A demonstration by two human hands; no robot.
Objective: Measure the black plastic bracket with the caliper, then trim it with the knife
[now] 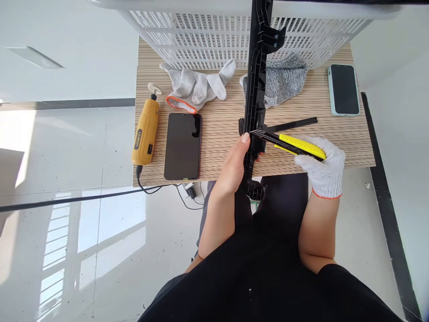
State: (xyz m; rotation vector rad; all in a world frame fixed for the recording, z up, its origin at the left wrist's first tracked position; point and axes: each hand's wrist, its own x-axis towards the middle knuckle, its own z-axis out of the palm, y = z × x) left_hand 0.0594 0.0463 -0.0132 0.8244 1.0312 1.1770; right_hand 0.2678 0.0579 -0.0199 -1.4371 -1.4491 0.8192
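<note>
A long black plastic trim piece point(256, 85) runs from the top edge of the view down to my lap. My bare left hand point(231, 165) is closed on its left side, thumb along the near part; the other fingers are hidden beneath. In a white knit glove with an orange cuff, my right hand point(323, 165) grips a yellow and black utility knife point(300, 145). The knife's blade is extended and its tip meets the trim piece just by my left thumb. Behind the knife, a thin black strip point(295, 124) lies on the table.
A white plastic basket point(208, 40) stands at the table's far side. On the wooden table point(214, 134) lie a white glove point(197, 87), a grey cloth item point(284, 82), a black tablet point(182, 146) and a phone point(344, 90). A corded yellow rotary tool point(146, 132) lies at the left edge.
</note>
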